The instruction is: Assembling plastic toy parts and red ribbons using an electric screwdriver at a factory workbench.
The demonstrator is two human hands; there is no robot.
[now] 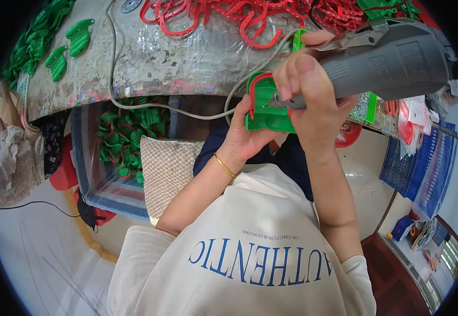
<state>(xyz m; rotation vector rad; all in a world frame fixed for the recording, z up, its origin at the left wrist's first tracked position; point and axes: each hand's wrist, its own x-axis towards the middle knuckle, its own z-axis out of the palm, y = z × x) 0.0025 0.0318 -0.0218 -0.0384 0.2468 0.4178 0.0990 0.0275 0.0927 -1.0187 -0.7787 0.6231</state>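
Observation:
My left hand (243, 138) holds a green plastic piece (266, 120) at the table's near edge, thumb against its left side and fingers beneath it. A red strip (254, 87) curves along the inside of that piece. In my right hand (313, 102) is a grey hand-held power tool (384, 66), thick-bodied with a narrow metal nose, apparently an electric screwdriver. The fingers wrap round its front end. Its tip reaches into the hollow of the green piece; whether it touches the plastic I cannot tell.
Red strips (187, 18) are heaped at the table's back. Green pieces (79, 37) lie at the left. A grey cable (114, 58) crosses the table and hangs over its edge. Below stands a blue-grey bin (89, 174) of green-and-red pieces, beside a checked cushion (163, 168).

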